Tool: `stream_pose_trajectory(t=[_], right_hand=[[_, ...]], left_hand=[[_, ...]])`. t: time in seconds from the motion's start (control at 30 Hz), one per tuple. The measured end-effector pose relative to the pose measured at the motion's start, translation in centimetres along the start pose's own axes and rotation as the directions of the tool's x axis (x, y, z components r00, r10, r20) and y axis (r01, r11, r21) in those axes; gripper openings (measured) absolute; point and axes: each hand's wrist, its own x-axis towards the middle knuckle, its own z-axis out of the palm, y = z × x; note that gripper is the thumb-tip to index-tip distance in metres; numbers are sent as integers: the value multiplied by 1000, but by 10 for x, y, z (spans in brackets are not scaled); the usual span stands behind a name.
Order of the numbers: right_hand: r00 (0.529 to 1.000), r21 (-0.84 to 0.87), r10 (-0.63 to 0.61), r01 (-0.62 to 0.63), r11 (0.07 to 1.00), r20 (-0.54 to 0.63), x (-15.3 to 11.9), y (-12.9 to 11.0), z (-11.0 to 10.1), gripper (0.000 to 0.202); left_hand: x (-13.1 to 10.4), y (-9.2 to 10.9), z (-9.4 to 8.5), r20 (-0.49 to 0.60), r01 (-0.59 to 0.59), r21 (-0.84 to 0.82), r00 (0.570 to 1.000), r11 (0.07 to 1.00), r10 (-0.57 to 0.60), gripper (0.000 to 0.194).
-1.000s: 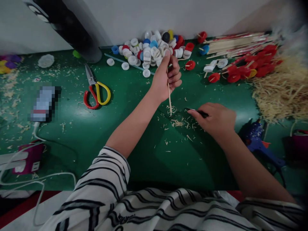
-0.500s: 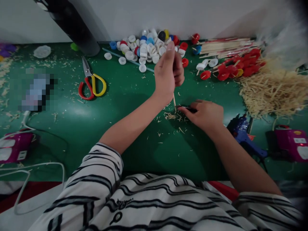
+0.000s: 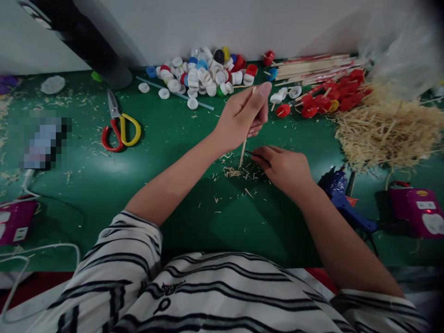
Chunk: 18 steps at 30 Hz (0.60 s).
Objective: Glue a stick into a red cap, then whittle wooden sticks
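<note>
My left hand [image 3: 243, 113] is closed round a thin wooden stick [image 3: 243, 152], whose lower end points down at a small heap of wood shavings [image 3: 232, 172] on the green table [image 3: 194, 231]. Just right of the stick, my right hand [image 3: 282, 166] is closed on a small dark tool [image 3: 249, 153], probably a blade; most of it is hidden by the fingers. A narrow gap separates the tool's tip from the stick.
Scissors [image 3: 120, 127] and a phone [image 3: 43, 143] lie left. Behind are a dark bottle [image 3: 93, 46], bottle caps [image 3: 204, 74], wooden sticks [image 3: 312, 67] and red caps [image 3: 340, 95]. Right are a shavings pile [image 3: 385, 129], a blue glue gun [image 3: 347, 201] and a purple box [image 3: 418, 210].
My left hand has tilted and come lower, and the stick now slants the other way. The dark tool has moved slightly off the stick. The whole view has shifted a little.
</note>
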Motion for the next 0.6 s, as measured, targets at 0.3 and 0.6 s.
stream_pose_trajectory(t=[0.3,0.6], right_hand=[[1000,59,-9,9,998,-11,0,-1,-1,43],[996,-44,-13,9,999,-93,6,-20,-5,48]], left_hand=[[-3,45,-19,213,-153,561,976,814,37,60],[-6,54,-8,138,-111,796,990,595,0,53]])
